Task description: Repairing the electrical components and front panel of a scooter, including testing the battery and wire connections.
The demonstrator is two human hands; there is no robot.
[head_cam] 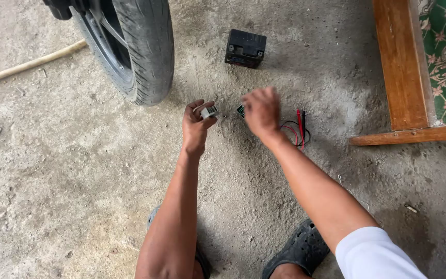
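Pinching grip: left hand (196, 124) lifts a small silver part (209, 111) off the dusty floor (52, 170); right hand (260, 111) closes over a small green piece (240, 110), its grip hidden. Right, red-black probe leads (300, 129). Farther, black battery (245, 48) beside tyre (143, 46).

Striped white label (210, 111) — left fingers (206, 109)

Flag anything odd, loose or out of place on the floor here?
Nothing damaged or spilled. A black battery sits alone on the bare concrete near the tyre. Red and black test leads lie in a loose tangle by the right hand. The left hand pinches a small silver part.
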